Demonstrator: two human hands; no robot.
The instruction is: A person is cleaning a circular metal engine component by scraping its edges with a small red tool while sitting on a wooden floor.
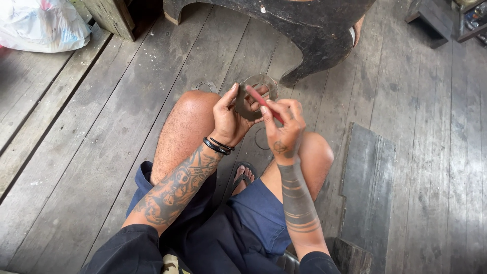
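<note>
Above your knees, your left hand (pixel 228 119) pinches the flat metal ring (pixel 256 95) by its rim, while your right hand (pixel 284 133) closes its grip on a red pencil (pixel 264 103) across it. Pressing hard could twist the ring free onto the plank floor (pixel 91 132).

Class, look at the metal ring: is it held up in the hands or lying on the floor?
Held up. The left hand grips the metal ring above the knees, clear of the floorboards, while the right hand holds a red tool against it.

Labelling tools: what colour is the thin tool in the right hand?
Red. The thin tool in the right hand shows in the head view.
</note>
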